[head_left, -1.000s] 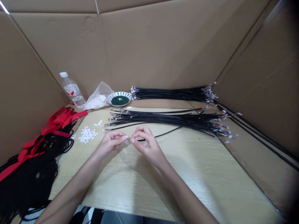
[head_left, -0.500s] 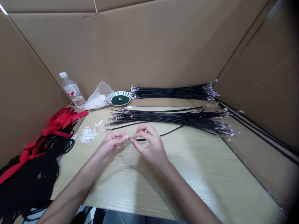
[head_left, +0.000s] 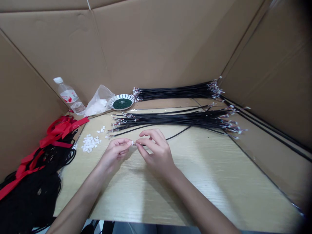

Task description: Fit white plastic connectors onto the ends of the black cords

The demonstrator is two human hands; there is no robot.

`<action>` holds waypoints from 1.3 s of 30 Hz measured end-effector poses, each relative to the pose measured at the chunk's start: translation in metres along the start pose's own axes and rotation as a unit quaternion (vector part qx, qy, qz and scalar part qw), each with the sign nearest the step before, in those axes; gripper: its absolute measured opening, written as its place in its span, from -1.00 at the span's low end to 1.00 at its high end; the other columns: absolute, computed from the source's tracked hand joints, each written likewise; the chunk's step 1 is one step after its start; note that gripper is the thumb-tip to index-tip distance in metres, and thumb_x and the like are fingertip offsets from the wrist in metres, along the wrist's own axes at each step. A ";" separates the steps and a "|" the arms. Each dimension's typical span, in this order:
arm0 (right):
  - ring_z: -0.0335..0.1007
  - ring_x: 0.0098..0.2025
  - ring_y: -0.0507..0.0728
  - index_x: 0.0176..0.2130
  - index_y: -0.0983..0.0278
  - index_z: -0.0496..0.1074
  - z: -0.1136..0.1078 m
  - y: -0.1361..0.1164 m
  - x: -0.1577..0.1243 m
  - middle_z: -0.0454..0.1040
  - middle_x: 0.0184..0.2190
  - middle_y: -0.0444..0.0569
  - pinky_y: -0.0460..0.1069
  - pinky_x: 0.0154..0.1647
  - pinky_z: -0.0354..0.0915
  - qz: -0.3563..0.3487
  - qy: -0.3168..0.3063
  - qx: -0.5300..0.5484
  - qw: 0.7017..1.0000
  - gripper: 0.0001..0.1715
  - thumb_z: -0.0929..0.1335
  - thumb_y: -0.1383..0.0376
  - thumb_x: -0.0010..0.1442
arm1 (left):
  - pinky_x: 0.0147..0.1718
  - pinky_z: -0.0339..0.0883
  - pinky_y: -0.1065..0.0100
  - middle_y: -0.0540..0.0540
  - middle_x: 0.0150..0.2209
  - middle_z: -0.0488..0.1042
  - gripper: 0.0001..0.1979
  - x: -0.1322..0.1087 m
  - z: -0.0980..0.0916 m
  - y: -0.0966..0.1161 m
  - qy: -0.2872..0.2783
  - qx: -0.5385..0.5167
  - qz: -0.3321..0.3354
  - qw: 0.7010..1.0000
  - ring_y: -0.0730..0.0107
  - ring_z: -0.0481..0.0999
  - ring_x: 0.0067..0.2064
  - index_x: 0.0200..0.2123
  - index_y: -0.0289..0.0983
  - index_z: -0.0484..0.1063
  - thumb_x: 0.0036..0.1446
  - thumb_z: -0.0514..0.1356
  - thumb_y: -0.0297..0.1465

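Note:
My left hand (head_left: 114,153) pinches a tiny white connector (head_left: 133,143) between thumb and fingertips. My right hand (head_left: 156,152) meets it there, its fingers closed on the end of a thin black wire (head_left: 177,134) that runs off to the right. The fingers hide most of the wire's tip. Just beyond my hands lies a loose bundle of black wires with crimped ends (head_left: 175,121). A small heap of white connectors (head_left: 89,143) sits to the left of my left hand.
A second black wire bundle (head_left: 180,92) lies at the back. Nearby are a striped plate of green beads (head_left: 121,103), a plastic bag (head_left: 98,103) and a water bottle (head_left: 69,95). Red ribbon (head_left: 60,128) and black cord (head_left: 31,201) are heaped left. Cardboard walls (head_left: 146,42) surround the wooden table (head_left: 195,188).
The whole view has shifted slightly left and up as my head moved. My hands stay together at the connector, with the right hand's fingers shifted a little.

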State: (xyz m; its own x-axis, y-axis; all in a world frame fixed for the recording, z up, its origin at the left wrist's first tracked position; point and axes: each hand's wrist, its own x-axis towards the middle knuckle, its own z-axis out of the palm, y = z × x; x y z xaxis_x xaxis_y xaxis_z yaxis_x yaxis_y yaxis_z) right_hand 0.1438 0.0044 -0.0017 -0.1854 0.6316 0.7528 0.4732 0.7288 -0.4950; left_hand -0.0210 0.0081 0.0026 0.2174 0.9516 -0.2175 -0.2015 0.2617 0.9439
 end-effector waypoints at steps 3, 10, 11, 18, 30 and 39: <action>0.27 -0.16 0.17 -0.35 0.22 0.47 -0.001 -0.002 -0.001 0.40 -0.25 0.04 0.05 -0.28 0.28 0.003 -0.014 0.014 1.000 -0.83 0.30 0.43 0.17 | -0.66 -0.33 0.49 0.19 -0.71 -0.03 -0.71 0.000 0.000 0.001 -0.001 0.000 -0.005 1.000 0.70 -0.15 -0.67 -0.49 -0.38 0.41 -0.11 0.36 -0.26; 0.25 -0.13 0.17 -0.45 0.26 0.47 -0.003 -0.003 0.002 0.34 -0.25 0.03 0.06 -0.23 0.25 0.050 -0.044 0.090 0.994 -0.86 0.33 0.44 0.06 | -0.66 -0.31 0.50 0.17 -0.74 0.06 -0.71 -0.001 0.004 0.002 0.014 -0.006 -0.009 1.000 0.71 -0.12 -0.67 -0.47 -0.38 0.45 -0.15 0.38 -0.28; 0.25 -0.12 0.17 -0.47 0.25 0.47 -0.004 -0.002 0.003 0.34 -0.24 0.02 0.07 -0.18 0.25 0.057 -0.048 0.096 0.993 -0.86 0.34 0.44 0.05 | -0.66 -0.29 0.50 0.16 -0.74 0.08 -0.72 -0.002 0.004 0.001 0.013 -0.008 -0.010 1.000 0.71 -0.11 -0.68 -0.47 -0.38 0.45 -0.15 0.38 -0.28; 0.27 -0.09 0.17 -0.54 0.25 0.47 -0.007 -0.001 0.006 0.35 -0.24 -0.01 0.11 -0.04 0.20 0.114 -0.076 0.120 0.983 -0.83 0.36 0.48 -0.02 | -0.65 -0.21 0.50 0.16 -0.76 0.10 -0.74 -0.003 0.006 -0.001 0.012 -0.010 -0.011 1.000 0.70 -0.06 -0.68 -0.45 -0.37 0.47 -0.13 0.37 -0.29; 0.29 -0.16 0.12 -0.58 0.25 0.49 -0.010 0.002 0.008 0.38 -0.25 -0.04 0.06 -0.10 0.25 0.185 -0.099 0.179 0.961 -0.81 0.39 0.50 -0.03 | -0.64 -0.28 0.43 0.09 -0.69 0.18 -0.74 -0.003 0.001 0.000 0.008 0.099 0.036 0.994 0.65 -0.04 -0.65 -0.42 -0.34 0.50 -0.09 0.35 -0.25; 0.29 -0.19 0.10 -0.57 0.26 0.50 -0.011 0.001 0.010 0.37 -0.26 -0.04 0.00 -0.22 0.28 0.216 -0.114 0.209 0.947 -0.82 0.40 0.50 -0.03 | -0.64 -0.21 0.48 0.08 -0.67 0.20 -0.77 -0.004 -0.001 -0.001 0.007 0.113 0.050 0.992 0.65 0.00 -0.64 -0.41 -0.34 0.51 -0.06 0.33 -0.27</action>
State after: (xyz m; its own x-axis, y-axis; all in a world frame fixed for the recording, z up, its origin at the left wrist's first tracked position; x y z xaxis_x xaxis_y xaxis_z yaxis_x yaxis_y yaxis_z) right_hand 0.1517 0.0086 0.0101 -0.2550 0.9010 0.3509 0.1737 0.3996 -0.9001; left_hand -0.0224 0.0045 0.0023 0.1932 0.9736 -0.1217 -0.0014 0.1244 0.9922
